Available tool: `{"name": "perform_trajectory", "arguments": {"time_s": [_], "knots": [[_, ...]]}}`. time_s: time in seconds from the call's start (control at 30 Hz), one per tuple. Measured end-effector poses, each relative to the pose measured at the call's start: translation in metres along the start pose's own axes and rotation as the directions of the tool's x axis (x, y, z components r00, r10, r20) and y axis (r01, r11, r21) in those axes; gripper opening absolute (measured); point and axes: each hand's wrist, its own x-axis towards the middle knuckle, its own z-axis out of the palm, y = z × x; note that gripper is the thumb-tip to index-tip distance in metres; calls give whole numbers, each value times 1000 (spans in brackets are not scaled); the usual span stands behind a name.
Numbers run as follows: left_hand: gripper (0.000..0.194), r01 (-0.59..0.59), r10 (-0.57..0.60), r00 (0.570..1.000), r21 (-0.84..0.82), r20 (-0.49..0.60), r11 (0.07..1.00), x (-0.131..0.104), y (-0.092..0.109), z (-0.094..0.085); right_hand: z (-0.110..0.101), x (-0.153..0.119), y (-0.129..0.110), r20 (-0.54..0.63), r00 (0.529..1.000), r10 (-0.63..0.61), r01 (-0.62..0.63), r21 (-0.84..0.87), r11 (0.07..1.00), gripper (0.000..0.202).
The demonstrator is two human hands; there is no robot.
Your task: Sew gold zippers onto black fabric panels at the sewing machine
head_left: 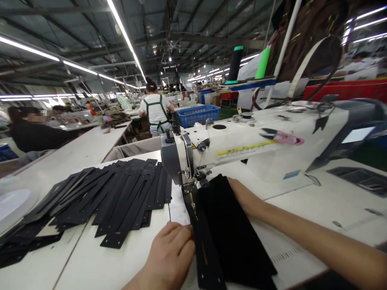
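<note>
Beneath the head of a white sewing machine [254,133] lies a long black strip [203,245] with a zipper down its length and small holes at the near end. My left hand [173,251] is closed at the strip's left edge, fingers curled and pinching it. A wide black fabric piece [234,229] runs alongside, to the right of the zipper. My right hand [246,197] is against that piece's right edge, close to the needle area; its fingers are hidden by the fabric. A gold-coloured zipper pull [192,201] shows just in front of the presser foot.
Many black slotted strips [127,201] are fanned out on the table at left. Pink-handled thread snips [281,137] rest on the machine arm above a yellow measuring tape [244,149]. Thread cones [262,64] stand behind. A blue crate [198,116] and a co-worker [155,106] are farther off.
</note>
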Motion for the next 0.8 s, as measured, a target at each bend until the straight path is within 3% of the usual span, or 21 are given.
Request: {"name": "perform_trajectory", "arguments": {"time_s": [0.1, 0.27, 0.4, 0.6, 0.7, 0.8], "knots": [[24, -5, 6, 1000, -36, 29, 999, -14, -2, 8, -12, 8, 18, -22, 992, 124, -121, 88, 989, 37], [31, 215, -208, 961, -19, 180, 976, 1, -19, 10, -9, 11, 17, -21, 971, 237, -231, 158, 960, 46], [31, 250, -254, 946, 46, 202, 967, 15, -28, 16, -12, 12, 18, -17, 967, 255, -247, 183, 951, 46], [21, 286, -301, 919, 95, 254, 953, 19, -25, 13, -13, 14, 25, 103, 966, 238, -252, 156, 955, 45], [24, 307, -316, 919, 78, 235, 949, 18, -24, 12, -16, 13, 23, 83, 974, 212, -217, 62, 974, 22], [31, 331, -336, 918, 57, 211, 942, 15, -25, 15, -22, 12, 17, -8, 983, 184, -184, -10, 983, 27]]}}
